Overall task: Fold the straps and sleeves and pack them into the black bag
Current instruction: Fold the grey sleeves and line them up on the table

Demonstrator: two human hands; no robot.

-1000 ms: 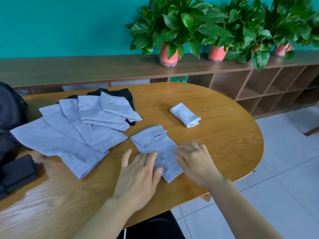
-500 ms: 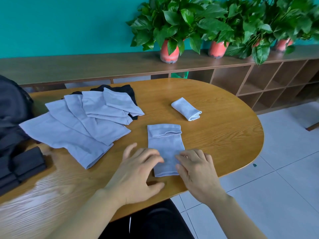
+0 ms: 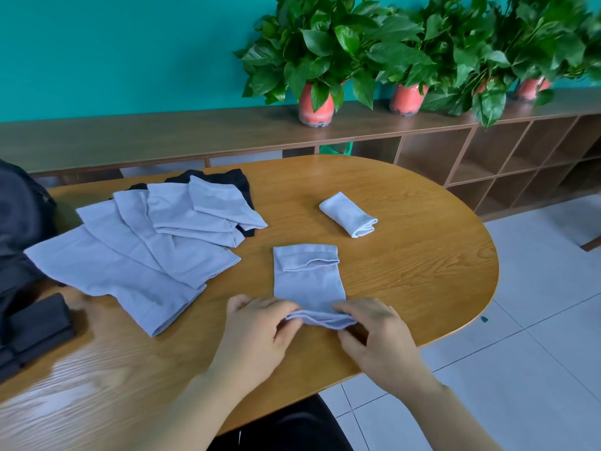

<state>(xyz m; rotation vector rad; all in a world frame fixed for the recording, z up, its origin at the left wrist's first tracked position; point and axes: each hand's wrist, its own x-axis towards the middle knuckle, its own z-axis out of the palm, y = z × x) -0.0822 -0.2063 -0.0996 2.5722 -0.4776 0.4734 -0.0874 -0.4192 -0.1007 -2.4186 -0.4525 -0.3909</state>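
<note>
Both hands pinched the near hem of a light grey sleeve (image 3: 307, 281) that lay lengthwise near the 6 o'clock edge of the oval wooden table (image 3: 422, 271). The left hand (image 3: 260, 323) gripped the hem's left corner between thumb and curled fingers, and the right hand (image 3: 374, 327) gripped its right corner the same way, so the hem stood raised off the wood in a small fold. The sleeve's far end lay flat, its cuff turned back over itself. At 1 o'clock from it, well apart, sat a rolled grey sleeve (image 3: 349, 214). At 10 o'clock a fanned pile of grey sleeves (image 3: 130, 255) overlapped one another, its far end resting on a black cloth (image 3: 239, 182). The black bag (image 3: 22, 222) sat at 9 o'clock against the table's left edge, with a folded black strap bundle (image 3: 35, 323) just in front of it at 8 o'clock. At 12 o'clock, beyond the table, leafy plants in red pots (image 3: 315, 102) stood on a long wooden shelf (image 3: 162, 138); their pots showed nothing legible.
</note>
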